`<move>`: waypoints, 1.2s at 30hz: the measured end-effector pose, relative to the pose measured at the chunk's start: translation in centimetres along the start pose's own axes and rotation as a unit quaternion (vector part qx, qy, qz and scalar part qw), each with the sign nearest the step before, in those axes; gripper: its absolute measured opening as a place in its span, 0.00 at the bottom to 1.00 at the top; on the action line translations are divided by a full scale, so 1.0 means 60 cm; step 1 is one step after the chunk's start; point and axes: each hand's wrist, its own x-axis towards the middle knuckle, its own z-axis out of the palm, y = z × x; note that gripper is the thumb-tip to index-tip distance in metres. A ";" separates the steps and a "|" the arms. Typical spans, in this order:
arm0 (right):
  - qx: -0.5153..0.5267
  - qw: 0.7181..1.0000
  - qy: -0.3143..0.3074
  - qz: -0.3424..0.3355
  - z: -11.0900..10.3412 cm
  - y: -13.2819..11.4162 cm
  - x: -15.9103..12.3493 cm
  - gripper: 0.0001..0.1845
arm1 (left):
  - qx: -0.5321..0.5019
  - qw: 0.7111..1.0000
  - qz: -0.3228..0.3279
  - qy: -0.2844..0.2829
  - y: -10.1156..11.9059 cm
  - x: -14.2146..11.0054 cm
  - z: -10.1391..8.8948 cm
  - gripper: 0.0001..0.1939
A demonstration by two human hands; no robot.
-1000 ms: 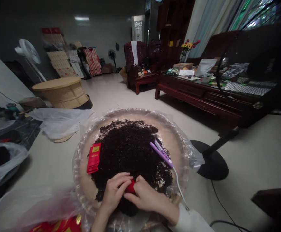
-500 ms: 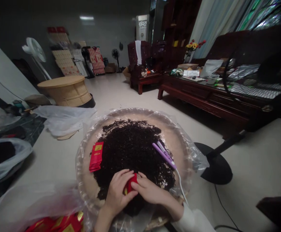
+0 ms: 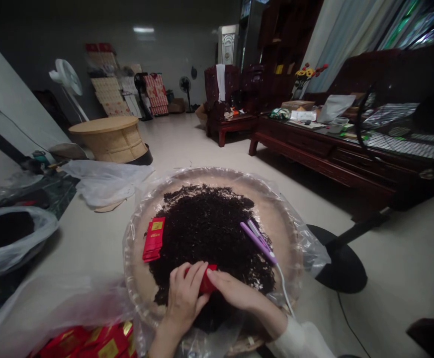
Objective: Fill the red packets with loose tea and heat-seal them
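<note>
Between my two hands is a small red packet [image 3: 208,281], held over the near part of a heap of dark loose tea leaves [image 3: 209,228]. My left hand [image 3: 187,291] wraps its fingers over the packet's left side. From the right, my right hand [image 3: 231,288] grips the packet with its thumb on top; its other fingers are mostly hidden. The leaves lie on a round, plastic-lined tray [image 3: 289,214]. On the tray's left side rests a stack of flat red packets [image 3: 154,239]. A purple hand sealer [image 3: 257,242] with a white cord lies at the right edge of the heap.
A plastic bag of red and gold packets [image 3: 97,343] is at the lower left. Further left stands a lined container of dark leaves [image 3: 6,228]. A black fan base [image 3: 345,266] is right of the tray. Beyond are a woven drum-shaped stand [image 3: 108,139] and a dark wooden table [image 3: 313,144].
The view has shifted slightly, so the room sits further right. Between my hands the red packet has turned, and more of its red face now shows. Both hands still hold it.
</note>
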 end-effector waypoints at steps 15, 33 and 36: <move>-0.485 0.820 0.264 -0.151 -0.085 -0.004 0.041 0.45 | -0.134 0.959 -0.210 0.136 -0.032 -0.018 0.015 0.21; -0.640 0.711 0.007 -0.291 -0.005 0.055 0.104 0.24 | -0.101 0.942 -0.235 0.217 -0.036 -0.017 0.012 0.19; -0.662 0.680 0.010 -0.316 0.000 0.064 0.112 0.11 | -0.102 0.940 -0.242 0.216 -0.037 -0.020 0.012 0.19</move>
